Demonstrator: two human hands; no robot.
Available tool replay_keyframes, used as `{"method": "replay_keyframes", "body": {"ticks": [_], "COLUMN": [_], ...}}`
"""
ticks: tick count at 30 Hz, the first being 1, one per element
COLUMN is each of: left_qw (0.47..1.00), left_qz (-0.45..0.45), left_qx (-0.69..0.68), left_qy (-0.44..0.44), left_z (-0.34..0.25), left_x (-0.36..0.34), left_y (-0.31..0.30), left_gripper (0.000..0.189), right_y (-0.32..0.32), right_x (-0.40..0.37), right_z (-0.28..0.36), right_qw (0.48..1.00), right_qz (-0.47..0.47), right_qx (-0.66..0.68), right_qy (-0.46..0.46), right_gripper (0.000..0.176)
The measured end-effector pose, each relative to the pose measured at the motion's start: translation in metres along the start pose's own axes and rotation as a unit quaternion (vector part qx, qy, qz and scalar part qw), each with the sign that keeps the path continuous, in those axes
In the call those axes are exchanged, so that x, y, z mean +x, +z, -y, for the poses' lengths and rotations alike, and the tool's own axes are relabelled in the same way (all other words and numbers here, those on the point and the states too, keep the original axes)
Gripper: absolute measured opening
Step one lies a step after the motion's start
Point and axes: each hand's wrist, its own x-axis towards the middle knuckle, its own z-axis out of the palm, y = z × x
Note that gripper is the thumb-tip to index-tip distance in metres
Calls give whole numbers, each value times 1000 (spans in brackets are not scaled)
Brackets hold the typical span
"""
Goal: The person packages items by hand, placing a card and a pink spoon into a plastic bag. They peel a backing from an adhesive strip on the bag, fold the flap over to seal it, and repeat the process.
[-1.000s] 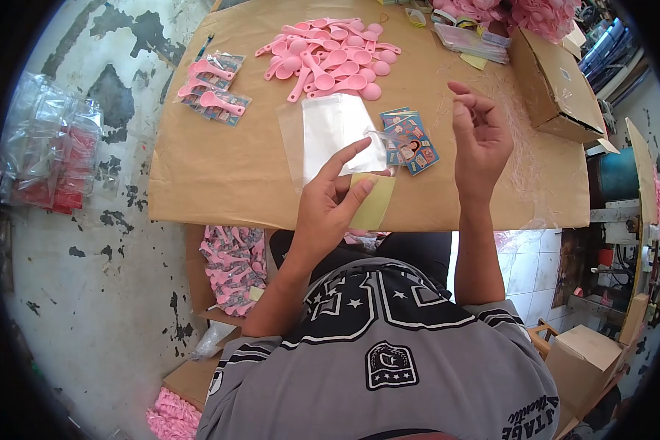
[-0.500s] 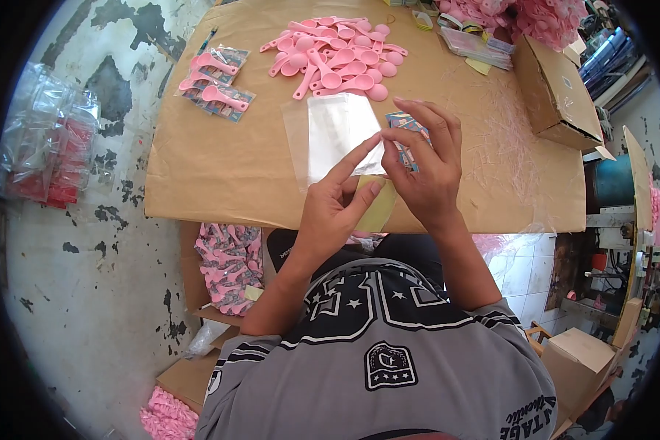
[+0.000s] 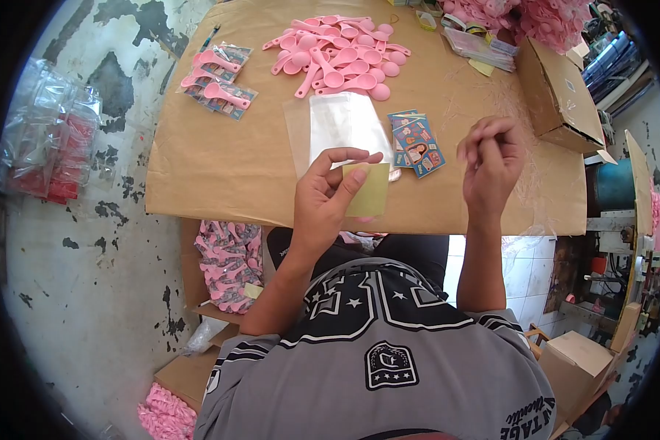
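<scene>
My left hand (image 3: 321, 196) pinches a yellow square sheet (image 3: 372, 192) between thumb and fingers, above the table's near edge. Behind it lie clear plastic bags (image 3: 342, 125) in a flat stack. My right hand (image 3: 493, 163) is raised to the right, fingers curled together and slightly blurred; whether anything is in them is hidden. Between the hands, printed blue cards (image 3: 419, 149) lie on the table in a small overlapping pile. Farther back is a heap of pink scoops (image 3: 341, 55). At the left, several packed scoops with cards (image 3: 220, 81) lie in clear bags.
Brown paper covers the table (image 3: 227, 169). A cardboard box (image 3: 557, 95) stands at its right edge, near pink bundles (image 3: 550, 22) and tape rolls (image 3: 425, 20). Below the left edge, a carton holds packed pink scoops (image 3: 229, 268). Plastic bags (image 3: 48, 136) hang or lie far left.
My right hand has moved away to the right from the left hand, and its fingers have curled. The blue cards are now uncovered. My left hand still holds the yellow sheet, now turned more toward view.
</scene>
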Motion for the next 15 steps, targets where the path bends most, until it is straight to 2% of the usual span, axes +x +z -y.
{"method": "replay_keyframes", "body": {"ticks": [2, 4, 7, 10, 13, 15], "left_qw": [999, 998, 996, 997, 997, 997], "left_qz": [1, 3, -8, 8, -14, -22], "left_qx": [-7, -5, 12, 16, 42, 59], "left_qy": [33, 70, 83, 68, 57, 50], "left_z": [6, 11, 17, 20, 13, 13], "left_x": [4, 7, 8, 10, 9, 9], "left_y": [0, 1, 3, 0, 3, 1], "left_gripper": [27, 26, 25, 26, 28, 27], "right_y": [-11, -9, 18, 22, 17, 18], "right_x": [-14, -28, -46, -48, -41, -38], "right_z": [-12, -7, -23, -19, -16, -12], "right_qw": [995, 969, 971, 961, 953, 952], "right_qz": [81, 138, 167, 194, 187, 188], "right_qx": [-40, -99, -114, -97, -77, -88], "right_qy": [49, 179, 125, 172, 225, 225], "right_gripper": [16, 14, 14, 18, 18, 17]}}
